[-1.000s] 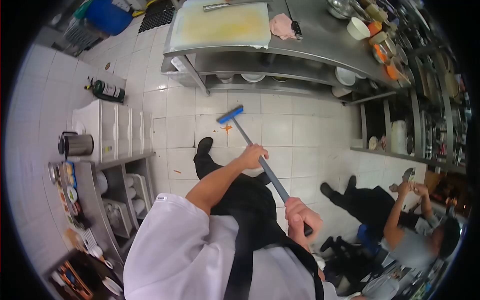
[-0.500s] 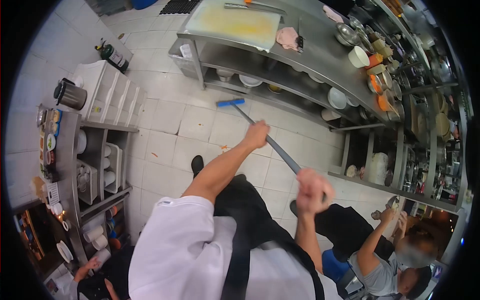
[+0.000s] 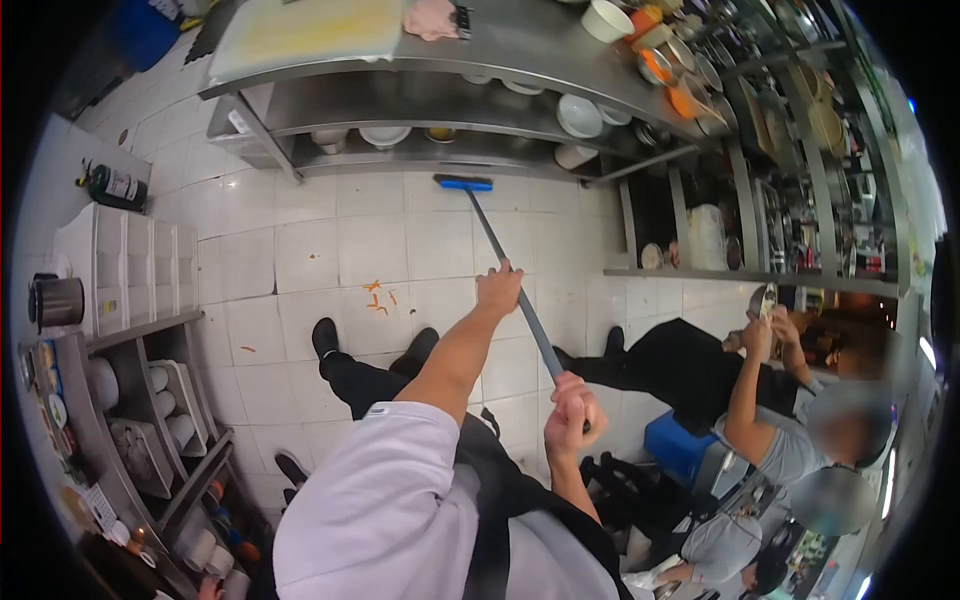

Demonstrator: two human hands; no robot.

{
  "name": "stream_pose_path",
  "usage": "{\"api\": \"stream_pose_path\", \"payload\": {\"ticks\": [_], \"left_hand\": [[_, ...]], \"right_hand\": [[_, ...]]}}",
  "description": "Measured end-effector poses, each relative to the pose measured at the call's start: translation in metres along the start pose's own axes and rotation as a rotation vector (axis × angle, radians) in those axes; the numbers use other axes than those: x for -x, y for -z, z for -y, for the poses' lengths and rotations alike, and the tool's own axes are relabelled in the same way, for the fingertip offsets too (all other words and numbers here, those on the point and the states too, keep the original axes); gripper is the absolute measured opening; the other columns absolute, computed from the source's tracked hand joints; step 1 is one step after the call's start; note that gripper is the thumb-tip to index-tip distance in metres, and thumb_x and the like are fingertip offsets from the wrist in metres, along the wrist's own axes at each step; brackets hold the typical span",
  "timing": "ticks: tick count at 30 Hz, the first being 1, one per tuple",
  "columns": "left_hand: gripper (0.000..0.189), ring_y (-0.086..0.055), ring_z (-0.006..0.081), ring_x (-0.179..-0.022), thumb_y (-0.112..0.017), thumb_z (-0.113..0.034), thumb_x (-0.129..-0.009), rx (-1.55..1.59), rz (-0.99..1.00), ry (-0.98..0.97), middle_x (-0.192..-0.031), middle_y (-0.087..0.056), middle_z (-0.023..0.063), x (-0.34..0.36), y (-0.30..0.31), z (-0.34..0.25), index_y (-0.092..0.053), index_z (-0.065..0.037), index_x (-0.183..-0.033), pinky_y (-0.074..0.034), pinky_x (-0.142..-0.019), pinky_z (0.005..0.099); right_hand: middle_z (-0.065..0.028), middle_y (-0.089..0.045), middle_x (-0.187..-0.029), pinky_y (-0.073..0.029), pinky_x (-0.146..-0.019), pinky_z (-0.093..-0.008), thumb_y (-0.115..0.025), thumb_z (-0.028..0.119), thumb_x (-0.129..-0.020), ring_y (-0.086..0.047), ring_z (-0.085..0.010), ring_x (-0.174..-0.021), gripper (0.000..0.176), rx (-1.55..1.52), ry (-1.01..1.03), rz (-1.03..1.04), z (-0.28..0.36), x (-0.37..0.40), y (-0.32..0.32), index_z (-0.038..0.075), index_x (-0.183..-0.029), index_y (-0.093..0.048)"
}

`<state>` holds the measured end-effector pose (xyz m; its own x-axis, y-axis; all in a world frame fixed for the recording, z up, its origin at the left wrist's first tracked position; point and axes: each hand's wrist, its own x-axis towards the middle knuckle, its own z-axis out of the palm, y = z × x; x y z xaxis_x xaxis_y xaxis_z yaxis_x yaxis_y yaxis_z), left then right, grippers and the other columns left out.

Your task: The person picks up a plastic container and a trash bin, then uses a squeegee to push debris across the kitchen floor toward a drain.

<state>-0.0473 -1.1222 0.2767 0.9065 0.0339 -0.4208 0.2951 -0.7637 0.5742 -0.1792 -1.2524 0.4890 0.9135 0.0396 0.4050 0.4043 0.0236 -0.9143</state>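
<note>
A grey pole (image 3: 533, 318) slants from the middle of the view up to a blue brush head (image 3: 463, 184), which rests on the tiled floor close to the steel table's lower shelf. My left hand (image 3: 499, 288) is wrapped round the middle of the pole. Near the pole's lower end, my right hand (image 3: 575, 412) grips it with closed fingers. Orange scraps (image 3: 376, 298) lie on the floor tiles, left of the pole and well apart from the brush head.
A steel table (image 3: 490, 45) with shelves spans the top. White drawers (image 3: 135, 262) and a fire extinguisher (image 3: 115, 187) stand at left. Co-workers in grey shirts (image 3: 785, 440) are at lower right, one with legs reaching near the pole. A blue bin (image 3: 677, 447) sits beside them.
The view has shifted right, and the brush head now lies closer to the lower shelf's edge. Both hands keep hold of the pole. More co-workers show at lower right.
</note>
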Motion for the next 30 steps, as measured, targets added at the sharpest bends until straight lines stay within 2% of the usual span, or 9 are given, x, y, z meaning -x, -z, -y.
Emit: {"api": "stream_pose_path", "payload": {"ticks": [4, 8, 12, 14, 17, 19, 21, 25, 30], "left_hand": [[0.040, -0.053, 0.0351, -0.121, -0.079, -0.032, -0.076, -0.065, 0.081, -0.250, -0.134, -0.049, 0.0150, 0.064, -0.034, -0.061, -0.071, -0.013, -0.111, -0.047, -0.092, 0.0629], [0.044, -0.063, 0.0369, -0.111, -0.077, -0.032, -0.071, 0.002, 0.347, -0.326, -0.121, -0.060, 0.0178, 0.119, -0.047, -0.111, -0.073, -0.004, -0.104, -0.053, -0.086, 0.0542], [0.033, -0.070, 0.0377, -0.094, -0.071, -0.025, -0.071, -0.049, 0.242, -0.483, -0.102, -0.069, 0.0193, 0.123, -0.027, -0.129, -0.074, 0.001, -0.091, -0.054, -0.083, 0.0490], [0.034, -0.069, 0.0378, -0.099, -0.073, -0.026, -0.074, -0.021, 0.178, -0.418, -0.110, -0.066, 0.0204, 0.111, -0.007, -0.133, -0.074, 0.000, -0.096, -0.054, -0.083, 0.0506], [0.039, -0.064, 0.0379, -0.108, -0.076, -0.029, -0.076, 0.013, -0.009, -0.242, -0.126, -0.058, 0.0213, 0.069, 0.014, -0.122, -0.071, -0.003, -0.106, -0.052, -0.087, 0.0541], [0.042, -0.059, 0.0377, -0.117, -0.079, -0.031, -0.077, 0.075, -0.095, -0.116, -0.134, -0.051, 0.0196, 0.041, 0.018, -0.119, -0.069, -0.007, -0.109, -0.050, -0.091, 0.0576], [0.040, -0.057, 0.0363, -0.119, -0.079, -0.031, -0.076, 0.062, -0.068, -0.126, -0.131, -0.055, 0.0160, 0.043, 0.009, -0.107, -0.069, -0.009, -0.108, -0.049, -0.092, 0.0585], [0.029, -0.057, 0.0354, -0.118, -0.075, -0.027, -0.078, -0.054, 0.017, -0.293, -0.119, -0.060, 0.0103, 0.062, -0.013, -0.049, -0.069, -0.012, -0.102, -0.049, -0.090, 0.0615], [0.034, -0.061, 0.0333, -0.116, -0.076, -0.035, -0.076, -0.015, 0.305, -0.201, -0.117, -0.068, 0.0099, 0.112, -0.068, -0.001, -0.074, -0.017, -0.104, -0.052, -0.091, 0.0537]], "right_hand": [[-0.0084, -0.043, -0.052, -0.048, -0.065, -0.0423, -0.048, 0.010, -0.091, -0.045, -0.0194, -0.050, 0.034, 0.089, 0.007, -0.084, 0.074, 0.001, 0.054, 0.006, -0.058, -0.040], [-0.0041, -0.038, -0.050, -0.043, -0.061, -0.0393, -0.049, 0.017, -0.093, -0.040, -0.0169, -0.047, 0.037, -0.020, -0.123, -0.146, 0.146, -0.007, 0.096, 0.011, -0.059, -0.037], [-0.0056, -0.040, -0.049, -0.041, -0.057, -0.0398, -0.051, 0.013, -0.091, -0.039, -0.0172, -0.045, 0.034, -0.160, -0.042, -0.207, 0.164, -0.021, 0.105, 0.007, -0.060, -0.040], [-0.0043, -0.039, -0.050, -0.041, -0.058, -0.0377, -0.050, 0.016, -0.092, -0.038, -0.0159, -0.046, 0.035, -0.168, 0.038, -0.129, 0.157, -0.032, 0.103, 0.010, -0.060, -0.037], [-0.0066, -0.043, -0.053, -0.038, -0.056, -0.0353, -0.050, 0.015, -0.090, -0.037, -0.0140, -0.049, 0.034, -0.108, 0.147, -0.148, 0.107, -0.050, 0.084, 0.008, -0.059, -0.039], [-0.0127, -0.051, -0.057, -0.042, -0.059, -0.0356, -0.050, 0.007, -0.087, -0.041, -0.0165, -0.051, 0.028, -0.052, 0.006, -0.212, 0.048, -0.051, 0.076, 0.001, -0.060, -0.045], [-0.0084, -0.044, -0.054, -0.043, -0.061, -0.0378, -0.049, 0.002, -0.086, -0.041, -0.0179, -0.051, 0.029, -0.130, 0.079, -0.263, -0.001, -0.049, 0.052, 0.003, -0.058, -0.041], [-0.0076, -0.043, -0.054, -0.038, -0.055, -0.0376, -0.051, 0.001, -0.086, -0.042, -0.0184, -0.051, 0.030, -0.101, -0.028, -0.083, 0.062, -0.010, 0.045, 0.003, -0.059, -0.038], [-0.0088, -0.044, -0.051, -0.039, -0.056, -0.0394, -0.057, 0.008, -0.087, -0.041, -0.0195, -0.047, 0.035, -0.170, -0.182, 0.113, 0.162, 0.004, 0.061, 0.002, -0.057, -0.040]]}}
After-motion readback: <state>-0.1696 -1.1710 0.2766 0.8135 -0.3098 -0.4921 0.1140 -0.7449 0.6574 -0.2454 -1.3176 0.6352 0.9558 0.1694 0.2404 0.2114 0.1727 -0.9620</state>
